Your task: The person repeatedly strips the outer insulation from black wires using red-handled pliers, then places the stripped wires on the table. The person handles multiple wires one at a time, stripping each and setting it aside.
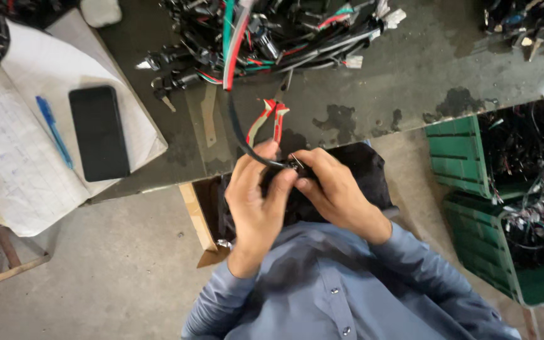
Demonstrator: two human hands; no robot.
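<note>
My left hand (256, 201) and my right hand (335, 189) meet just below the table's front edge. Both pinch the end of a black cable (237, 126) that curves up to a pile of wire harnesses (266, 34) on the dark worktable (398, 88). A small metal part (295, 162) shows between my fingertips. Red-handled pliers (271, 119) lie on the table just above my hands. My blue shirt fills the bottom of the view.
An open notebook (26, 145) lies at left with a blue pen (53, 130) and a black phone (99, 132) on it. Two green crates (473, 208) full of wiring stand at right. More harnesses (527, 22) sit at the top right. The floor is concrete.
</note>
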